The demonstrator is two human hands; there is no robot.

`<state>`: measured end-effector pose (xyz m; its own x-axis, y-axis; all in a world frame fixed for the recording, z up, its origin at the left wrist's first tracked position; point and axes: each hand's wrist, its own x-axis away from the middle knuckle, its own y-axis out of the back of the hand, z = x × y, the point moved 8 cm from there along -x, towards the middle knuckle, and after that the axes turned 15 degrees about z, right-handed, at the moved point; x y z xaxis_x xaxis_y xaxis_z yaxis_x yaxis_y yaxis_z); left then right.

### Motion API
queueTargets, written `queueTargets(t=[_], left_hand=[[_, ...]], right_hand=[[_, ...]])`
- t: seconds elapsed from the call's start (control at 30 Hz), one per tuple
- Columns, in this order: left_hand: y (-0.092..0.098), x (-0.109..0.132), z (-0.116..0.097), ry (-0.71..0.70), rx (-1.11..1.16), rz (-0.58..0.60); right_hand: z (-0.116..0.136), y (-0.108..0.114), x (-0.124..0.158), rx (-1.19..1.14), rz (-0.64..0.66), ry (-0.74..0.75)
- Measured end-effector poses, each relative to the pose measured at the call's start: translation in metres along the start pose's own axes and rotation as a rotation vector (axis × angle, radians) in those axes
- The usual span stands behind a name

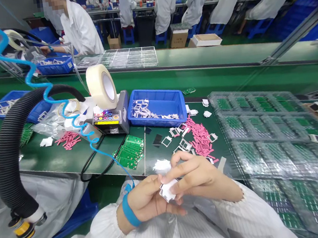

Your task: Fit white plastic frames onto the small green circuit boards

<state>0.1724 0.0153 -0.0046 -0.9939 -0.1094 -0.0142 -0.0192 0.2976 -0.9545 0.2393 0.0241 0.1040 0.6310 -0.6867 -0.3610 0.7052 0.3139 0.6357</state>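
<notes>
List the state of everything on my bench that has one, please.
Left hand, closed on the white frame.
Right hand, pinching the same frame.
Tape roll, upright on its dispenser.
Blue bin, open, partly filled.
Clear trays, loaded with green boards.
Pink strips, scattered loose.

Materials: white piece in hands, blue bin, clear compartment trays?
Small white flat piece, pinched between left hand and right hand: thin matte plastic or card, cannot tell which. Blue rectangular bin: moulded plastic, slight sheen, rounded rim. Clear compartmented trays: thin formed plastic, glossy, glare, see-through.
</notes>
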Motion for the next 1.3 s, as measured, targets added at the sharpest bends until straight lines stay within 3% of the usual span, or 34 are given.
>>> queueTargets(t=[0.2, 0.3, 0.57, 0.73, 1.0, 1.2, 1.3], left_hand=[[0.005, 0.004, 0.001, 0.011, 0.004, -0.04], [0.004, 0.004, -0.002, -0.017, -0.031, -0.061], [0.002, 0.006, -0.011, -0.047, -0.206, -0.123], [0.005, 0.012, -0.017, -0.063, -0.371, -0.206], [0.007, 0.013, -0.009, -0.045, -0.416, -0.184], [0.006, 0.013, -0.005, -0.032, -0.433, -0.117], [0.005, 0.012, -0.004, -0.043, -0.362, -0.073]], right_hand=[[-0.004, -0.006, 0.003, 0.012, 0.094, -0.023], [-0.012, -0.006, 0.007, -0.026, 0.031, -0.128], [-0.048, -0.025, 0.023, -0.618, -0.2, -0.544], [-0.056, -0.044, 0.03, -0.75, -0.032, -0.749], [-0.046, -0.042, 0.027, -0.557, 0.064, -0.72], [-0.042, -0.049, 0.028, -0.582, 0.057, -0.787], [-0.044, -0.044, 0.029, -0.625, 0.043, -0.691]])
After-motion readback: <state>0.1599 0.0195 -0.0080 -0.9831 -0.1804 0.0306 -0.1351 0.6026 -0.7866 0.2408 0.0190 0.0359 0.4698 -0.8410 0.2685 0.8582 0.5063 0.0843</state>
